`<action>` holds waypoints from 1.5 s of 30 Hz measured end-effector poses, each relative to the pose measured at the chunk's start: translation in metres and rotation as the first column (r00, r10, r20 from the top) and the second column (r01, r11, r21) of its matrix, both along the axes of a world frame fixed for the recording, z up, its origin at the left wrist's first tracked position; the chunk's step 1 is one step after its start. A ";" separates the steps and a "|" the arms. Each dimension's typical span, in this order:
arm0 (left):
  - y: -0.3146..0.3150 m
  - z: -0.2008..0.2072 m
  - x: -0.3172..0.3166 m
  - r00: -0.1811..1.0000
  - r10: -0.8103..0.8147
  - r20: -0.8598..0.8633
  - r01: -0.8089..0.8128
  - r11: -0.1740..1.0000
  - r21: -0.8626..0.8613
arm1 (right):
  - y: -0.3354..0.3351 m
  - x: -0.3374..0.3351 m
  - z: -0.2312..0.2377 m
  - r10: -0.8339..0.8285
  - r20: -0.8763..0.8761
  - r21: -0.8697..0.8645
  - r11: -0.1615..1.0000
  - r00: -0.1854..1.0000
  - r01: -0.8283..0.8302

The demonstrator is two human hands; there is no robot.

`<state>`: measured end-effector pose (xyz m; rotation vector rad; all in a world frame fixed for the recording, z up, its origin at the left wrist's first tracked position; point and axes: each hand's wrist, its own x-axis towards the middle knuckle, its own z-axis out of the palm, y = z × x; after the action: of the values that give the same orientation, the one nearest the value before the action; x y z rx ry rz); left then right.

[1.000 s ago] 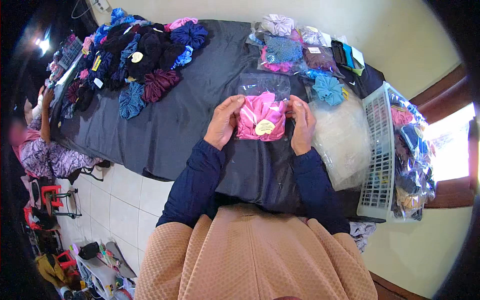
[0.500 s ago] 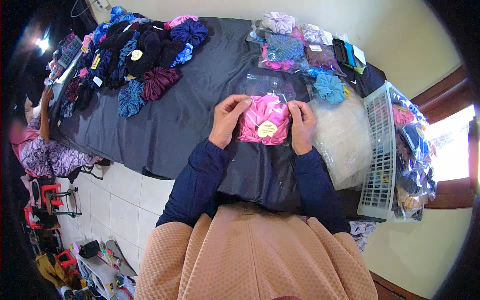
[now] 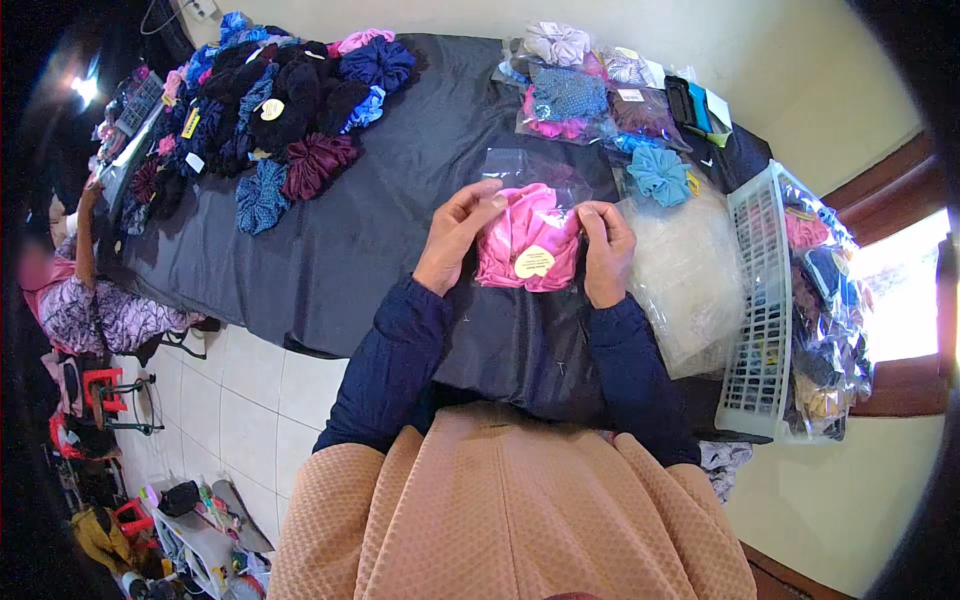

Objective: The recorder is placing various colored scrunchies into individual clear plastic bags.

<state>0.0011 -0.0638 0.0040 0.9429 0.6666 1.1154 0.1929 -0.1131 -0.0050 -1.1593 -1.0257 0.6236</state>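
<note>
A pink scrunchie with a cream heart-shaped tag lies inside a clear plastic bag. My left hand pinches the bag's left side near the top of the scrunchie, thumb over fingers. At the opposite side, my right hand grips the bag's edge between thumb and fingers. The bag's upper part spreads flat beyond both hands, toward the far side of the dark cloth. Right of my right hand is a stack of clear plastic bags, with a light blue scrunchie at its far end.
A heap of loose scrunchies covers the far left of the table. Bagged scrunchies lie at the far right. A white plastic basket with more bagged ones stands at the right edge. Another person is at the table's left end.
My left fingers have shifted slightly at the bag's upper left, and the bag's top has tilted a little. Both hands keep hold; the rest looks the same.
</note>
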 end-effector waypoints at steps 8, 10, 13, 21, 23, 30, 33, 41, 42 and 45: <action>0.004 -0.010 -0.007 0.997 -0.062 -0.047 0.064 0.997 0.043 | -0.002 -0.004 0.008 0.080 -0.150 -0.032 0.996 0.985 -0.086; 0.003 -0.010 -0.006 0.996 -0.081 -0.024 0.082 0.996 0.042 | 0.000 -0.004 0.007 0.077 -0.133 -0.013 0.997 0.988 -0.080; 0.003 -0.008 -0.005 0.996 -0.078 -0.030 0.079 0.996 0.041 | -0.001 -0.003 0.006 0.117 -0.116 0.016 0.993 0.986 -0.116; 0.000 -0.002 -0.003 0.998 -0.052 -0.040 0.054 0.997 0.059 | 0.002 -0.006 0.005 0.073 -0.101 0.038 0.997 0.992 -0.069; 0.000 -0.004 -0.005 0.996 -0.066 -0.052 0.070 0.995 0.068 | 0.001 -0.009 0.008 0.087 -0.116 0.041 0.996 0.989 -0.083; 0.003 -0.007 -0.005 0.998 -0.045 -0.042 0.048 0.996 0.071 | 0.000 0.001 0.001 0.129 -0.126 0.011 0.992 0.984 -0.128; 0.005 -0.010 -0.006 1.000 -0.002 -0.028 0.004 0.998 0.064 | 0.003 0.002 -0.001 0.086 -0.101 0.008 0.996 0.991 -0.086; 0.003 -0.007 -0.005 0.998 -0.057 -0.002 0.057 0.998 0.021 | 0.002 0.008 -0.001 0.139 -0.101 0.006 0.990 0.985 -0.139; 0.002 -0.006 -0.005 0.999 -0.050 -0.008 0.050 0.998 0.025 | 0.001 0.004 0.003 0.140 -0.102 0.006 0.990 0.985 -0.140; 0.003 -0.008 -0.005 0.999 -0.046 -0.008 0.047 0.998 0.044 | 0.000 -0.003 0.010 0.107 -0.126 -0.003 0.994 0.986 -0.108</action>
<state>-0.0039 -0.0608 -0.0039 0.9960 0.6245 1.0900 0.1902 -0.1134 0.0050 -1.0647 -0.9828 0.7786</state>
